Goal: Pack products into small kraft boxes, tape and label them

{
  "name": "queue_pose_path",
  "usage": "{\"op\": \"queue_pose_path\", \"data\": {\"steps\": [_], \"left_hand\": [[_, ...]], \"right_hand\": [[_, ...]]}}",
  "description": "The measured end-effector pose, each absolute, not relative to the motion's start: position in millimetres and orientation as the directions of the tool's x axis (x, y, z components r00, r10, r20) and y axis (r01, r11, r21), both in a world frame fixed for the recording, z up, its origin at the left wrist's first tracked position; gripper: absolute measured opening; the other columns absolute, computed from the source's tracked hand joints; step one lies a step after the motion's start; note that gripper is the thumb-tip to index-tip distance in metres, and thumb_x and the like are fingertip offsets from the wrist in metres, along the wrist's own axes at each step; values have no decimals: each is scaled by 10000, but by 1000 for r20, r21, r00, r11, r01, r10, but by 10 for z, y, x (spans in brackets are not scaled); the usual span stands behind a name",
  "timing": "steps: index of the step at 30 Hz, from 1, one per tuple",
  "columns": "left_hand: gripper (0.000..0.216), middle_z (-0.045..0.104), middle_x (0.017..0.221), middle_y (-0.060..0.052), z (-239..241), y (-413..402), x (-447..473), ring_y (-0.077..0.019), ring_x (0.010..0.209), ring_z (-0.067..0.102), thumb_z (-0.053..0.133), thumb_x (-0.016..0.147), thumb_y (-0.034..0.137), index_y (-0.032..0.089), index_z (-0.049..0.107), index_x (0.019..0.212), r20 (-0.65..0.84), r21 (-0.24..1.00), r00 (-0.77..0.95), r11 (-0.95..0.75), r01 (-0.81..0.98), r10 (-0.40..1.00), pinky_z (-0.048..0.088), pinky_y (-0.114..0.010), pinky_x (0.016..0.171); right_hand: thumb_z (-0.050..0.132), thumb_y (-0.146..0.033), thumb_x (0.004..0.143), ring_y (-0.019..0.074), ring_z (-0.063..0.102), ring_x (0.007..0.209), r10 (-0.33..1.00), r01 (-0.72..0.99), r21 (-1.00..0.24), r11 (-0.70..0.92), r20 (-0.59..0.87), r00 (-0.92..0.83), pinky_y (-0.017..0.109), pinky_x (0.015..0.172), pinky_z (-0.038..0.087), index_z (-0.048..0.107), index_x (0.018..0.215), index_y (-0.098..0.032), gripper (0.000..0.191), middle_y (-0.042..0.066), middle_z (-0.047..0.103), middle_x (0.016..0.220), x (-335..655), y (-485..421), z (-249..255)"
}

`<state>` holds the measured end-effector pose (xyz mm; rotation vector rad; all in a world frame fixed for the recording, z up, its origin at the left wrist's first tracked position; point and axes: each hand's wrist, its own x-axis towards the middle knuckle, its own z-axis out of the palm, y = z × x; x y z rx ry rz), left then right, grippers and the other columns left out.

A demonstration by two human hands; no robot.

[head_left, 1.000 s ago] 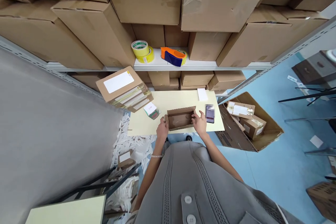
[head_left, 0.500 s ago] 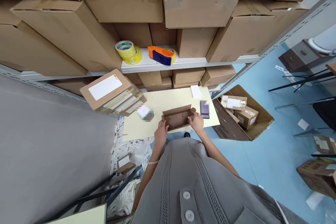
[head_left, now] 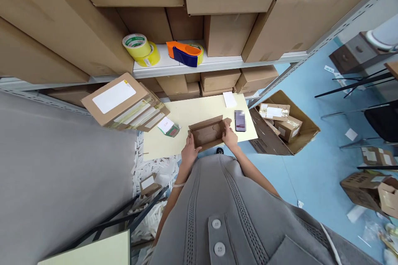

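A small brown cardboard box (head_left: 209, 131) lies on the pale yellow table (head_left: 192, 112), its flaps partly folded. My left hand (head_left: 189, 152) grips the box's left near corner. At the box's right end, my right hand (head_left: 230, 138) has its fingers curled on the flap. A phone (head_left: 240, 120) lies just right of the box. To the left of the box sits a small white-and-green packet (head_left: 168, 126).
A stack of flat labelled boxes (head_left: 124, 103) leans at the table's left. Yellow tape rolls (head_left: 140, 46) and an orange tape dispenser (head_left: 184, 53) sit on the shelf. An open carton (head_left: 284, 124) with parcels stands on the blue floor at right. White paper strips (head_left: 149, 169) litter the floor.
Both hands have stayed on the box while its flaps were folded flatter and it was drawn a little nearer. My head view shifted right and down.
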<state>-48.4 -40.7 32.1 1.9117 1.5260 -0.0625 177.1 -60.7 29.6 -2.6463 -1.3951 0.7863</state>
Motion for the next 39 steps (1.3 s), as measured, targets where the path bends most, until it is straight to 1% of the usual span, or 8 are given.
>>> {"op": "queue_pose_path", "data": {"steps": [3, 7, 14, 18, 26, 30, 35, 39], "left_hand": [[841, 234, 1581, -225, 286, -414, -518, -379, 1343, 445, 503, 911, 477, 162, 78, 1565, -450, 474, 269, -28, 880, 852, 489, -450, 951], [925, 235, 1576, -234, 211, -432, -569, -415, 1330, 449, 512, 879, 576, 181, 36, 1568, -466, 529, 270, 21, 848, 843, 503, -472, 920], [1049, 205, 1597, -215, 33, -406, -633, -385, 1426, 316, 634, 812, 543, 144, 23, 1566, -417, 684, 322, 60, 727, 850, 402, -480, 1066], [1072, 203, 1610, -170, 63, -410, -685, -339, 1462, 255, 674, 791, 518, 173, 21, 1568, -367, 757, 346, 61, 651, 864, 342, -440, 1124], [1004, 209, 1621, -72, 625, -395, -692, -290, 1416, 368, 670, 834, 391, 290, -12, 1564, -302, 772, 307, 42, 634, 903, 415, -377, 1057], [983, 238, 1614, -59, 976, -351, -688, -300, 1395, 397, 663, 841, 399, 319, 1, 1563, -243, 783, 298, 5, 622, 923, 453, -350, 999], [945, 231, 1618, -32, 1322, -387, -723, -288, 1274, 535, 658, 841, 407, 376, 39, 1555, -170, 841, 281, -9, 541, 944, 461, -340, 977], [966, 247, 1612, -39, 1445, -471, -782, -282, 1287, 514, 672, 827, 394, 360, 42, 1558, -107, 888, 259, -25, 460, 960, 444, -351, 1013]], "right_hand": [[357, -200, 959, 231, 654, 918, 814, 765, -325, -556, -397, 424, 314, 773, 455, 282, 1520, -293, 574, 90, 663, 1113, 1890, -609, 285], [366, -178, 949, 215, 657, 838, 837, 758, -371, -536, -352, 419, 273, 724, 454, 373, 1487, -294, 550, 66, 715, 975, 1993, -631, 236], [401, -74, 858, 214, 661, 1001, 883, 724, -513, -461, -180, 434, 276, 854, 491, 557, 1373, -260, 569, 72, 679, 1207, 2001, -657, 175], [405, -114, 862, 210, 646, 1088, 881, 649, -635, -418, -110, 460, 293, 927, 494, 660, 1249, -237, 479, 52, 683, 1231, 2024, -709, 248], [369, -173, 843, 195, 658, 1028, 862, 580, -756, -304, 41, 505, 328, 925, 506, 748, 1074, -214, 446, 48, 718, 1120, 2003, -767, 621], [374, -191, 830, 192, 645, 1019, 845, 567, -798, -204, 148, 513, 345, 920, 506, 769, 988, -217, 426, 46, 713, 1068, 2038, -703, 811], [404, -246, 818, 198, 638, 954, 819, 491, -863, -114, 198, 538, 342, 810, 534, 777, 905, -212, 385, 52, 697, 1024, 2102, -567, 1071], [429, -270, 813, 215, 631, 1014, 802, 451, -891, -48, 235, 549, 371, 863, 515, 772, 935, -206, 369, 69, 705, 1056, 2034, -471, 1258]]}}
